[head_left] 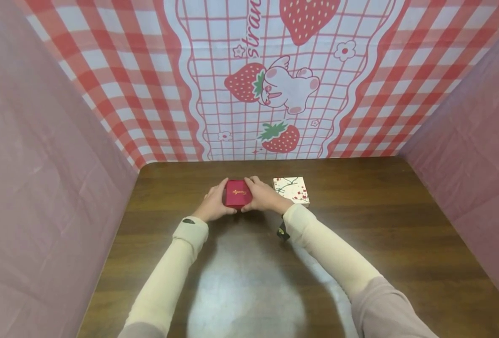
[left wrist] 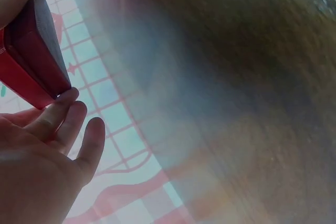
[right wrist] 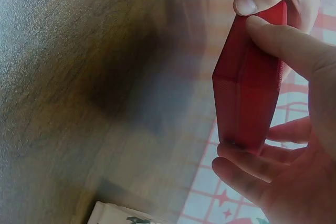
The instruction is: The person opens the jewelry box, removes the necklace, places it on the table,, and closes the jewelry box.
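A small red box [head_left: 238, 193] with gold lettering on its lid is held between both hands near the back of the table. My left hand [head_left: 214, 203] grips its left side, thumb at the near edge and fingertips at the far one. My right hand [head_left: 264, 196] pinches the opposite side in the same way. In the right wrist view, the two thumbs lie close together on one side of the red box [right wrist: 247, 82], and a seam runs along its edge. The left wrist view shows the dark underside of the red box [left wrist: 44, 30] over the tabletop.
A cream box [head_left: 292, 190] with red blossoms and dark branches lies just right of the right hand. Behind the wooden table [head_left: 372, 225] hangs a strawberry-print cloth [head_left: 275, 94]. Pink cloth walls [head_left: 42, 164] stand on both sides.
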`<action>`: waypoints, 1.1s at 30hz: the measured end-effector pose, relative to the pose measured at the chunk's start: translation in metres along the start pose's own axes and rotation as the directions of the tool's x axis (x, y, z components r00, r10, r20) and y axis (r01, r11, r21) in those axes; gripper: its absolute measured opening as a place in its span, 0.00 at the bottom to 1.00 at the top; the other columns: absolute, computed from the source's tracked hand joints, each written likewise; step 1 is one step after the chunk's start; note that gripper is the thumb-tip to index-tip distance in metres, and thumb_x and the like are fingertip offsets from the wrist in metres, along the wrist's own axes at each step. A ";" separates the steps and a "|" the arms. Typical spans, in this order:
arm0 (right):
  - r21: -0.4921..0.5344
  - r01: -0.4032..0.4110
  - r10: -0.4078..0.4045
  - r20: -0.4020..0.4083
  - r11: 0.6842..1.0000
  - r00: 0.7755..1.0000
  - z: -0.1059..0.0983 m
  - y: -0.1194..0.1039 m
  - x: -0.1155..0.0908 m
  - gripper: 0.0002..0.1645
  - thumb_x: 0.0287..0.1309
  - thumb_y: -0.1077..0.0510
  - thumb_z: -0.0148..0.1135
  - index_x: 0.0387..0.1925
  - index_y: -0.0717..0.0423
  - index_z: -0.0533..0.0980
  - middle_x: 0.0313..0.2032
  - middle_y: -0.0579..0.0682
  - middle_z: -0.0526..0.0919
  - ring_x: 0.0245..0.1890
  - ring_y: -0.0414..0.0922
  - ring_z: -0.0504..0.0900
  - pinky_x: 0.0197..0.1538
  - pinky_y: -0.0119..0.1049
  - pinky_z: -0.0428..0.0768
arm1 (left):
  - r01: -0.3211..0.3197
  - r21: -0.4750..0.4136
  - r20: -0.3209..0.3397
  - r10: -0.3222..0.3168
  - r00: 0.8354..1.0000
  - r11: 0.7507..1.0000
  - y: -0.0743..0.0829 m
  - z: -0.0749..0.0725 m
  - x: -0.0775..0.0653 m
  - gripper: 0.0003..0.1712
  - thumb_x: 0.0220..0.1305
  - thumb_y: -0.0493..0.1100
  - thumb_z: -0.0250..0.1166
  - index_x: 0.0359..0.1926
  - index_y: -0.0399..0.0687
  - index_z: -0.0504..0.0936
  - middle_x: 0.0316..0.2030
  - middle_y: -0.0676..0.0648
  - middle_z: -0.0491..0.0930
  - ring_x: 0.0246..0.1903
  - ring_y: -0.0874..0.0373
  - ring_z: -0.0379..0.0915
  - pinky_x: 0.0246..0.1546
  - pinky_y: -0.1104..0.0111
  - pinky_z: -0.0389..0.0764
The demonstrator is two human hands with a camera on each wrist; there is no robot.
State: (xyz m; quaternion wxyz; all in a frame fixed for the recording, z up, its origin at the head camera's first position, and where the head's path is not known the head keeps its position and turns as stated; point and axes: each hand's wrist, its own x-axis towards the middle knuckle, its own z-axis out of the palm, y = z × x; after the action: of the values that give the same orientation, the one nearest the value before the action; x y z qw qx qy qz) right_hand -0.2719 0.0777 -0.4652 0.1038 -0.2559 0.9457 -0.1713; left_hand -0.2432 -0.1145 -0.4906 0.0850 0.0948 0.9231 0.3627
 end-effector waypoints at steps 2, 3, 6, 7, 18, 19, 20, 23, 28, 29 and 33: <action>-0.001 0.001 -0.001 -0.002 1.000 1.000 -0.001 0.000 -0.002 0.65 0.42 0.43 0.78 0.73 0.65 0.53 0.66 0.65 0.64 0.59 0.58 0.75 0.64 0.49 0.75 | -0.007 0.003 -0.006 0.007 1.000 1.000 0.001 0.000 -0.001 0.61 0.47 0.45 0.77 0.76 0.45 0.49 0.71 0.34 0.59 0.69 0.37 0.55 0.68 0.39 0.58; -0.001 0.002 -0.002 -0.003 1.000 1.000 -0.001 0.000 -0.003 0.65 0.42 0.43 0.78 0.73 0.65 0.53 0.66 0.65 0.64 0.59 0.58 0.75 0.63 0.49 0.75 | -0.009 0.005 -0.008 0.009 1.000 1.000 0.002 0.000 -0.002 0.61 0.47 0.45 0.77 0.76 0.46 0.49 0.71 0.34 0.60 0.69 0.37 0.55 0.68 0.39 0.58; 0.006 0.002 -0.002 -0.006 1.000 1.000 -0.003 0.000 -0.006 0.65 0.42 0.43 0.78 0.73 0.65 0.53 0.66 0.65 0.63 0.59 0.58 0.76 0.62 0.50 0.76 | -0.021 0.008 -0.020 0.022 1.000 1.000 0.003 0.001 -0.004 0.61 0.46 0.45 0.77 0.76 0.46 0.49 0.71 0.35 0.60 0.70 0.37 0.55 0.68 0.39 0.58; 0.006 0.004 -0.004 -0.008 1.000 1.000 -0.003 0.000 -0.007 0.65 0.41 0.43 0.78 0.73 0.65 0.54 0.66 0.65 0.64 0.58 0.57 0.76 0.62 0.50 0.76 | -0.025 0.004 -0.023 0.025 0.999 1.000 0.004 0.001 -0.005 0.61 0.46 0.45 0.78 0.76 0.46 0.50 0.71 0.35 0.60 0.70 0.38 0.55 0.68 0.40 0.59; 0.025 0.043 -0.043 -0.014 0.999 0.999 -0.011 -0.002 -0.020 0.64 0.39 0.44 0.80 0.71 0.66 0.57 0.63 0.63 0.66 0.57 0.56 0.76 0.63 0.48 0.76 | -0.041 -0.035 -0.036 0.040 0.999 0.999 0.011 0.003 -0.017 0.60 0.46 0.46 0.78 0.76 0.47 0.51 0.71 0.37 0.61 0.69 0.39 0.56 0.67 0.40 0.61; 0.030 0.045 -0.045 -0.016 0.999 0.999 -0.012 -0.002 -0.022 0.64 0.39 0.44 0.80 0.71 0.66 0.58 0.63 0.63 0.66 0.57 0.56 0.76 0.63 0.48 0.76 | -0.047 -0.038 -0.040 0.045 0.998 0.998 0.011 0.004 -0.018 0.60 0.46 0.46 0.78 0.76 0.47 0.51 0.71 0.37 0.61 0.69 0.39 0.56 0.67 0.40 0.61; 0.033 0.047 -0.046 -0.018 0.998 0.999 -0.012 -0.002 -0.023 0.64 0.38 0.44 0.80 0.71 0.66 0.58 0.64 0.63 0.66 0.57 0.56 0.76 0.63 0.48 0.76 | -0.053 -0.040 -0.044 0.051 0.998 0.998 0.011 0.004 -0.019 0.61 0.46 0.46 0.78 0.75 0.47 0.51 0.71 0.37 0.61 0.69 0.39 0.56 0.67 0.40 0.61; 0.043 0.055 -0.054 -0.025 0.998 0.998 -0.013 -0.002 -0.026 0.63 0.38 0.44 0.80 0.70 0.66 0.59 0.64 0.63 0.66 0.57 0.56 0.76 0.62 0.49 0.76 | -0.065 -0.045 -0.053 0.063 0.997 0.997 0.012 0.004 -0.021 0.61 0.45 0.46 0.78 0.75 0.47 0.52 0.71 0.37 0.61 0.69 0.40 0.56 0.68 0.41 0.61; 0.051 0.066 -0.064 -0.037 0.997 0.997 -0.013 -0.001 -0.030 0.65 0.35 0.41 0.80 0.70 0.65 0.60 0.63 0.62 0.68 0.57 0.56 0.77 0.61 0.50 0.77 | -0.080 -0.042 -0.062 0.077 0.995 0.996 0.011 0.007 -0.024 0.60 0.45 0.47 0.78 0.75 0.47 0.53 0.71 0.38 0.61 0.69 0.41 0.57 0.67 0.42 0.62; 0.051 0.070 -0.068 -0.039 0.996 0.997 -0.013 -0.001 -0.031 0.65 0.35 0.41 0.80 0.70 0.65 0.60 0.62 0.62 0.68 0.57 0.56 0.77 0.60 0.50 0.77 | -0.083 -0.043 -0.064 0.080 0.995 0.996 0.011 0.007 -0.024 0.60 0.45 0.47 0.78 0.75 0.47 0.53 0.71 0.38 0.61 0.69 0.42 0.57 0.67 0.42 0.62; 0.046 0.077 -0.075 -0.043 0.996 0.996 -0.012 0.000 -0.033 0.65 0.34 0.40 0.80 0.69 0.66 0.61 0.61 0.61 0.69 0.56 0.55 0.77 0.60 0.49 0.77 | -0.091 -0.055 -0.076 0.086 0.993 0.994 0.012 0.011 -0.027 0.60 0.44 0.46 0.79 0.75 0.47 0.54 0.71 0.38 0.62 0.69 0.42 0.57 0.68 0.43 0.63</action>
State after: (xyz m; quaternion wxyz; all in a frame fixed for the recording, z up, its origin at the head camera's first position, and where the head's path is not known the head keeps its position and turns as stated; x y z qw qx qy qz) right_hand -0.2472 0.0985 -0.4511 0.0836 -0.2853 0.9329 -0.2030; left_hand -0.2131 -0.1050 -0.4874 0.0378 0.1199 0.9095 0.3963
